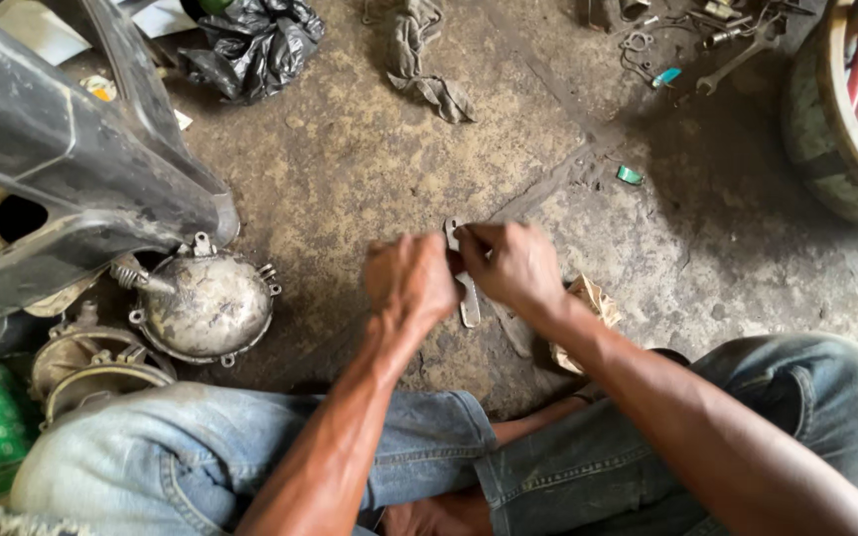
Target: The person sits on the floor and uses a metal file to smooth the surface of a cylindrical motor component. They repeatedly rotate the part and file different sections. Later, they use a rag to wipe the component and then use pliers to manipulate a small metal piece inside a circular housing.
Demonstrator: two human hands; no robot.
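Above oily concrete floor [369, 169]: left hand [409, 278] and right hand [513, 263] together, fingers pinched on flat metal strip [468, 298], steadying it. Round engine cover [213, 308] at nine o'clock.

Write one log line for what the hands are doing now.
left hand: grips metal strip | right hand: grips same strip | nearby: round metal cover on floor
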